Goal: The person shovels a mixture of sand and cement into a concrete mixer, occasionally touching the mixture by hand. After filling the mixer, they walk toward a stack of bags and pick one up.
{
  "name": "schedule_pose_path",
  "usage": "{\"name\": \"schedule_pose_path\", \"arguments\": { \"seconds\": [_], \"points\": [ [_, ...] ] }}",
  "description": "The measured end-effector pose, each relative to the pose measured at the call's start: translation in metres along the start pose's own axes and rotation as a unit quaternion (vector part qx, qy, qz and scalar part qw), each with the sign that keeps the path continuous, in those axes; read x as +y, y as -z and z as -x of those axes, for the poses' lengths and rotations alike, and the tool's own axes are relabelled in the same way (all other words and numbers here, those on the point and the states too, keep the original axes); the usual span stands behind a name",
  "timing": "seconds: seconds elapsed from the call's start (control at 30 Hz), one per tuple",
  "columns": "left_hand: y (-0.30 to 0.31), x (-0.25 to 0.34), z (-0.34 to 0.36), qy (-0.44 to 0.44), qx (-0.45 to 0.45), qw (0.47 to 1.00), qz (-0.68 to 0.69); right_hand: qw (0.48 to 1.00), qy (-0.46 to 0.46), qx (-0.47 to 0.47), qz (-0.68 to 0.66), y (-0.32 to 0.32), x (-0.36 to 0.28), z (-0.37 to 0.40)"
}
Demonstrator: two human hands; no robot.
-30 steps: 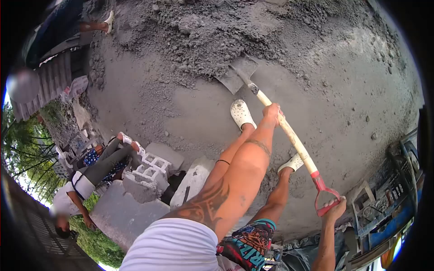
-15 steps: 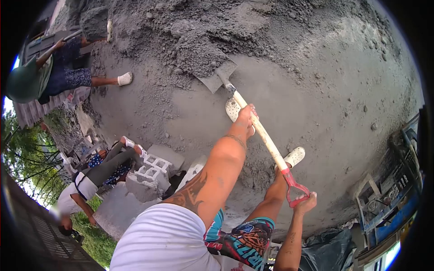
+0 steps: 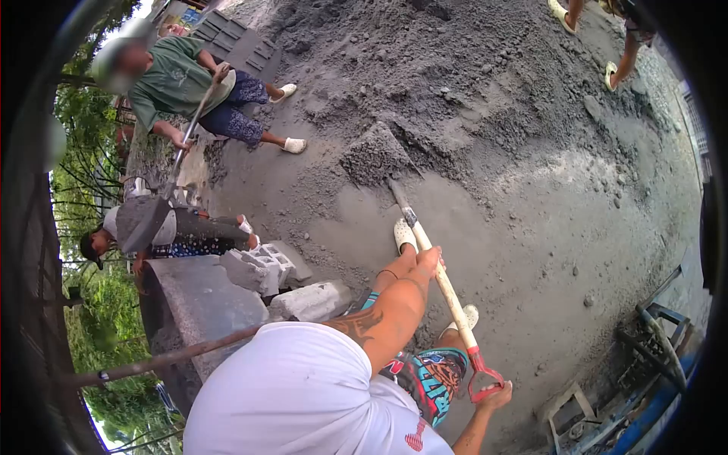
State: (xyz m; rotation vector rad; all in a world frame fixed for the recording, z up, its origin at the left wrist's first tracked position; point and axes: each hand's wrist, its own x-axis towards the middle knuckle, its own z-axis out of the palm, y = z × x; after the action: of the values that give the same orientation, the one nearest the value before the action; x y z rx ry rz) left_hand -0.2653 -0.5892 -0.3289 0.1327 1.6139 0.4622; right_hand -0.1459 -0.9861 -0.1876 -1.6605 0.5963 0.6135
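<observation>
A shovel (image 3: 449, 297) with a pale wooden shaft and a red D-shaped handle stretches in front of me. My left hand (image 3: 431, 260) is wrapped around the middle of its shaft. At the near end, my right hand (image 3: 495, 396) is closed on the red handle. The shovel's blade is at the near edge of a large heap of grey, gravelly mix (image 3: 470, 83). A mound of the mix (image 3: 375, 155) covers most of the blade, so little of its metal shows.
A co-worker in a green shirt (image 3: 178, 80) holds a loaded shovel (image 3: 148, 220) at the left. Another person bends behind a large drum-like container (image 3: 201, 299). Concrete blocks (image 3: 262, 269) lie beside it. Someone's legs (image 3: 626, 57) show at upper right; a blue metal frame (image 3: 652, 409) stands lower right.
My view has shifted, bringing legs into sight at upper right. My hands keep their hold on the shovel, its blade now more covered. The green-shirted co-worker's shovel has swung toward the container.
</observation>
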Motion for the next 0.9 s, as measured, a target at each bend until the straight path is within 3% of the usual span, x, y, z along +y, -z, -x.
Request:
{"name": "schedule_pose_path", "arguments": {
  "seconds": [0.1, 0.23, 0.43, 0.47, 0.5, 0.53, 0.63, 0.67, 0.7, 0.83, 0.9],
  "points": [
    [-0.021, -0.053, 0.076, -0.012, -0.001, 1.0, 0.022, 0.999, 0.033, -0.001, -0.005, 0.092, -0.05, 0.013],
    [-0.035, -0.14, 0.152, 0.056, -0.027, 0.998, 0.011, 0.996, 0.081, -0.017, -0.026, 0.205, -0.103, 0.023],
    [-0.03, -0.259, 0.208, 0.134, -0.061, 0.989, 0.018, 0.985, 0.154, -0.036, 0.065, 0.33, -0.156, 0.037],
    [-0.022, -0.271, 0.211, 0.145, -0.061, 0.987, 0.027, 0.958, 0.209, -0.02, 0.194, 0.347, -0.154, 0.036],
    [-0.013, -0.278, 0.215, 0.154, -0.06, 0.986, 0.035, 0.912, 0.259, -0.004, 0.318, 0.341, -0.162, 0.051],
    [-0.006, -0.282, 0.217, 0.14, -0.039, 0.988, 0.051, 0.984, 0.145, -0.025, 0.095, 0.329, -0.172, 0.064],
    [0.024, -0.268, 0.201, 0.147, 0.013, 0.987, 0.068, 0.985, 0.107, -0.069, 0.116, 0.328, -0.148, 0.024],
    [0.036, -0.257, 0.193, 0.12, 0.021, 0.988, 0.094, 0.99, 0.047, -0.132, 0.028, 0.317, -0.139, 0.007],
    [0.047, -0.24, 0.193, 0.11, 0.031, 0.987, 0.109, 0.987, 0.042, -0.151, 0.034, 0.301, -0.133, -0.001],
    [0.109, -0.121, 0.209, -0.056, 0.089, 0.975, 0.196, 0.975, 0.035, -0.182, 0.124, 0.163, -0.121, -0.028],
    [0.146, -0.052, 0.226, -0.173, 0.048, 0.944, 0.278, 0.948, 0.144, -0.261, 0.116, 0.089, -0.093, -0.057]
  ]
}}
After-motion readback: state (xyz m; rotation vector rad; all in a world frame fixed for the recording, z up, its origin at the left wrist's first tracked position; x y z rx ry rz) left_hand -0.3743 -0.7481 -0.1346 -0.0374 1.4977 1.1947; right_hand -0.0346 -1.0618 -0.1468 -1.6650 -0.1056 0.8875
